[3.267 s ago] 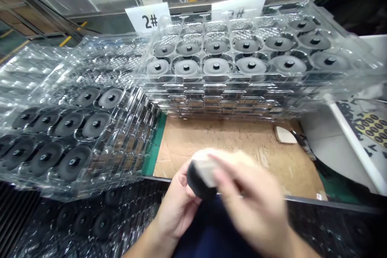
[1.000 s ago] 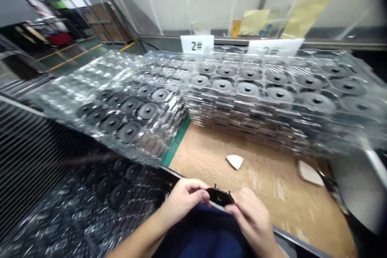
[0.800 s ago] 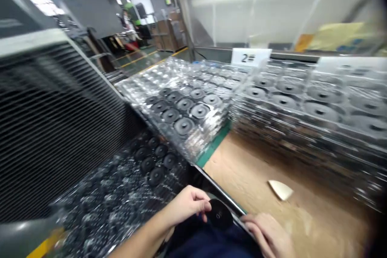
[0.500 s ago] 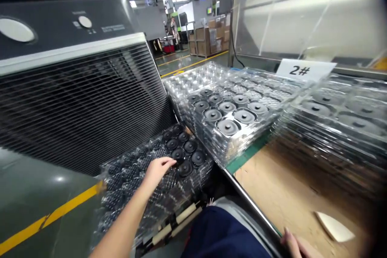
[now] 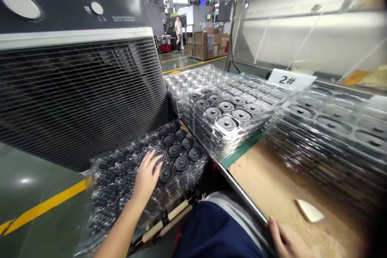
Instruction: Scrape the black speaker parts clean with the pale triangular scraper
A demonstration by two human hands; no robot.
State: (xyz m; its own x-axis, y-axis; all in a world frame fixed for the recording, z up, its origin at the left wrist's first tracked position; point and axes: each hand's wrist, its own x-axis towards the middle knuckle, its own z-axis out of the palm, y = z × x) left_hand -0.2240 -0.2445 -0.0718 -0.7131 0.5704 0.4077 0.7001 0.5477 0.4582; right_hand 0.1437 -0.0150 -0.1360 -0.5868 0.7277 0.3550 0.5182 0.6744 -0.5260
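My left hand (image 5: 148,173) hovers over a clear plastic blister tray (image 5: 121,185) low on the left, fingers apart and nothing held. Right beside its fingertips a round black disc with a raised centre (image 5: 165,174) sits in a tray pocket. Several matching black discs (image 5: 182,163) fill the pockets to the right of it. At the bottom right my right hand (image 5: 286,240) rests by the metal edge of the workbench (image 5: 242,193), its fingers loosely extended and partly cut off by the frame. I see nothing in it.
A stack of clear trays (image 5: 217,137) with black discs in its top tray stands on the bench. Another tray stack (image 5: 320,129) is to its right, behind a "2#" sign (image 5: 287,80). A pale curved piece (image 5: 310,211) lies on the bench. A large louvred machine (image 5: 81,100) stands left.
My left hand has opened from a pinch and drawn back to the left. A black disc now shows in the pocket near where it was. The view has shifted slightly.
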